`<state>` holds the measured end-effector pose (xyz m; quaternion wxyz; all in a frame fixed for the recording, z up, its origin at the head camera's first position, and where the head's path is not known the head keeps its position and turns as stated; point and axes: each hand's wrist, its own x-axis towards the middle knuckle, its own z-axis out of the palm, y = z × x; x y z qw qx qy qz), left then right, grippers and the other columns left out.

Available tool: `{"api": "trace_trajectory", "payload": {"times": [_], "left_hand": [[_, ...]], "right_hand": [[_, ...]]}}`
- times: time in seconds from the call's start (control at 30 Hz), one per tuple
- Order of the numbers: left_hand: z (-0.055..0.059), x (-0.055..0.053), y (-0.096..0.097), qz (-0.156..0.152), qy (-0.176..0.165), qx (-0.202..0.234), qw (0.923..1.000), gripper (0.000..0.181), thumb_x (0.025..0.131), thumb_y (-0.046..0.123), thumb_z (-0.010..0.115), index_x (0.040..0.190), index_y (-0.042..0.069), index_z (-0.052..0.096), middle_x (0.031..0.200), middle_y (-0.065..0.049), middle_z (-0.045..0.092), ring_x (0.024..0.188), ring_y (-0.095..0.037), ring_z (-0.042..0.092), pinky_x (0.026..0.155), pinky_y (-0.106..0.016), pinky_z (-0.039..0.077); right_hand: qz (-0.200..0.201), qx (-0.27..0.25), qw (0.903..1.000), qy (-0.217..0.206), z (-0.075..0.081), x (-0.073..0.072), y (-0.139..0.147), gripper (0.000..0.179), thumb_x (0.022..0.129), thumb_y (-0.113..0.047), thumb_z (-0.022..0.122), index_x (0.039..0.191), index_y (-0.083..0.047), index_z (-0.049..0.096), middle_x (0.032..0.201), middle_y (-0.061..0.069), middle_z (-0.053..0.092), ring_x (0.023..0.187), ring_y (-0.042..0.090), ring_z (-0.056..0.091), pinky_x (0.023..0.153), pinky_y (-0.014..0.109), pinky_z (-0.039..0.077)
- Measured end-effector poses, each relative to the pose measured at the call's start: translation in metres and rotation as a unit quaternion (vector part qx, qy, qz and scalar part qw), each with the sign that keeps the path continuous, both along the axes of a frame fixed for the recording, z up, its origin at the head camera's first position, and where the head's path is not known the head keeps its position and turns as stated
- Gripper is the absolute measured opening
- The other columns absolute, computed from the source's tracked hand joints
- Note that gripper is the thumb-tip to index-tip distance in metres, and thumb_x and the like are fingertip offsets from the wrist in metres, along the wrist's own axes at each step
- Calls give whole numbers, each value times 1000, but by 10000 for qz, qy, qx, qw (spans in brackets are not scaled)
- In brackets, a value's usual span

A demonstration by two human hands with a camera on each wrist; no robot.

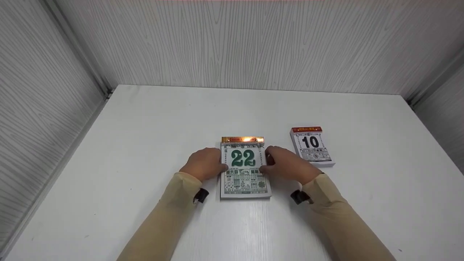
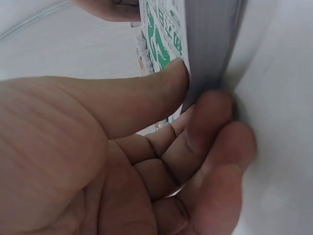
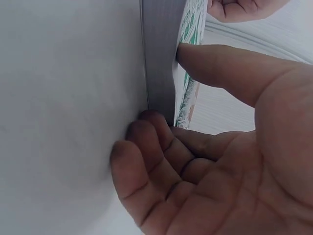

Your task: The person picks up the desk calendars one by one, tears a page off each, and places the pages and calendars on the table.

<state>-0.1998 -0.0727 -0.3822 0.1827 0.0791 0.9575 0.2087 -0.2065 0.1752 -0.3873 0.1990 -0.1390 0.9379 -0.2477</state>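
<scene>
A thick tear-off calendar (image 1: 245,181) with a green 22 and a shiny gold-and-red top band lies face up on the white table. On its left side, my left hand (image 1: 204,164) grips the edge, thumb on the front page. My right hand (image 1: 290,165) holds the opposite edge in the same way. In the left wrist view, curled fingers (image 2: 210,122) sit against the calendar's page block (image 2: 210,44), down by the tabletop. The right wrist view shows the thumb (image 3: 210,61) pressing the front near the side of the pad (image 3: 164,54).
To the right, beyond my right hand, lies a smaller tear-off calendar (image 1: 311,143) with a black 10 and a red top band. The white table (image 1: 163,116) meets a grey wood-grain wall (image 1: 232,47) at the back, with another panel (image 1: 40,108) along the left.
</scene>
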Motion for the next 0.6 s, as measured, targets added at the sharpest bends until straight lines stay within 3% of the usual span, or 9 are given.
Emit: {"api": "trace_trajectory", "payload": {"times": [0.1,0.33,0.6], "left_hand": [[-1,1,0,-5,15,-19,10000,19,98,26,71,97,7,68,83,-3,61,78,-19,53,71,-33,42],[-2,3,-1,52,-61,-9,10000,23,98,26,70,89,6,65,77,-3,53,74,-18,49,65,-32,37],[5,5,-1,-205,-111,-74,9997,23,98,25,71,86,7,65,76,-2,54,72,-18,49,65,-31,38]], "right_hand": [[-64,-103,9999,-94,-2,-1,0,29,97,-26,73,108,-5,56,95,7,58,86,22,54,76,36,46],[-253,-263,9989,-299,-5,-2,1,34,96,-24,74,113,-2,55,99,9,59,89,23,55,79,37,47],[-242,-293,9986,-371,-1,0,0,34,96,-23,75,114,-3,55,102,10,59,92,24,55,82,37,48]]}}
